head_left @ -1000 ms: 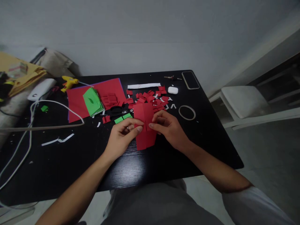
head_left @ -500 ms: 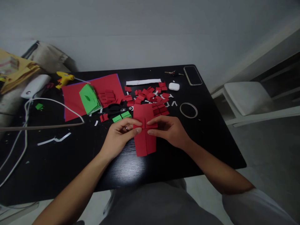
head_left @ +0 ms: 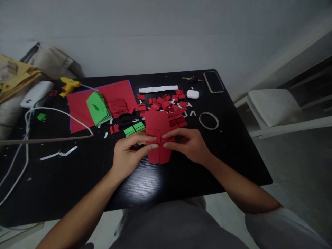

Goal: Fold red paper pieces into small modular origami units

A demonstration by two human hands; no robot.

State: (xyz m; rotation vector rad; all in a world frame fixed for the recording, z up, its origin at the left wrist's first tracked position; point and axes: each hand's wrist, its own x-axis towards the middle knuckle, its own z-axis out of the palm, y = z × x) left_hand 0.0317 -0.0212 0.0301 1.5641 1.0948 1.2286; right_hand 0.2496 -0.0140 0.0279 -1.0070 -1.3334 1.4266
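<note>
A folded red paper piece point(head_left: 157, 121) is held up over the front middle of the black table point(head_left: 197, 176), with creases and flaps across its middle. My left hand point(head_left: 128, 152) pinches its left side between thumb and fingers. From the right, my right hand point(head_left: 190, 143) grips the other side the same way, its fingertips close to the left ones. Behind the paper lie many small folded red pieces point(head_left: 160, 102), and two green folded pieces point(head_left: 134, 128) are just beyond my left hand.
Red sheets point(head_left: 77, 107) carry a green paper stack point(head_left: 97, 109). A yellow glue gun point(head_left: 69, 85) and white cable point(head_left: 27, 152) are at left. Black scissors point(head_left: 126, 118) lie behind my left hand. A phone point(head_left: 213, 82), white case point(head_left: 192, 94) and tape ring point(head_left: 209, 120) are at right.
The lower end of the red paper has tipped up and looks shorter. My left hand has shifted slightly left, while my right hand has barely moved. The camera view has shifted a little.
</note>
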